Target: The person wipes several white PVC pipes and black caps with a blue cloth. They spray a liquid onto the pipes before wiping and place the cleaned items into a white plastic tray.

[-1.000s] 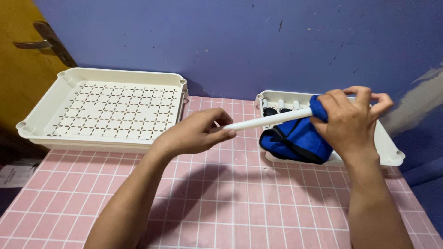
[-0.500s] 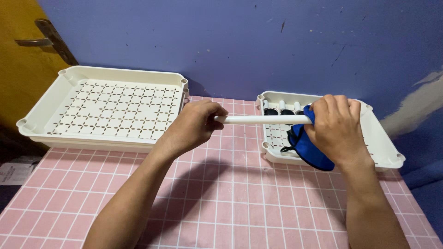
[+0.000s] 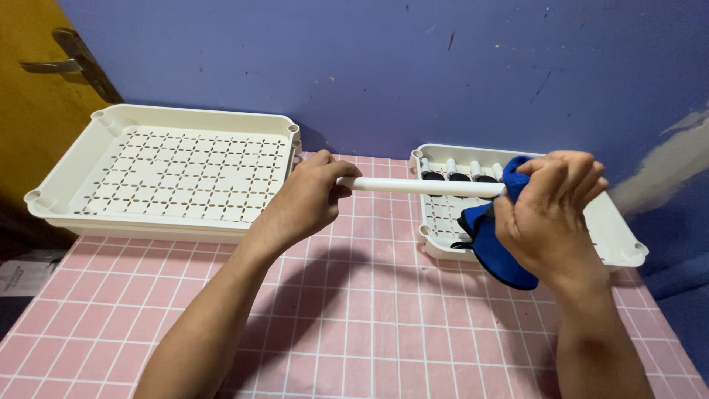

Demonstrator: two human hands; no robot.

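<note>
- While the left hand (image 3: pixel 306 199) is closed around one end of a white tube (image 3: pixel 421 186), the right hand (image 3: pixel 550 214) grips a blue cloth (image 3: pixel 491 244) wrapped about the tube's other end; the tube runs level between the two hands, above the surface and over the near-left part of the smaller tray.
- One white tube is in the hands; more short white tubes, about four, lie in a row at the far end of the smaller tray (image 3: pixel 624 236), with about three dark round pieces (image 3: pixel 459 177) just beside them. The exact count is hard to tell, as the cloth hides part of the row.
- One blue cloth, with a dark edge, hangs from the right hand down over the tray's near rim.
- Two cream plastic trays with pierced bottoms: the large tray (image 3: pixel 177 181) at the left rear, and the smaller one at the right rear under the right hand. They stand well apart.
- One surface (image 3: pixel 354 325), covered in a pink pattern of small squares with white lines, carries both trays.
- Behind it a blue-violet wall (image 3: pixel 413 66) with small marks and a pale bare patch at the right.
- At the far left a yellow door (image 3: pixel 29 111) with one metal handle (image 3: pixel 70 59).
</note>
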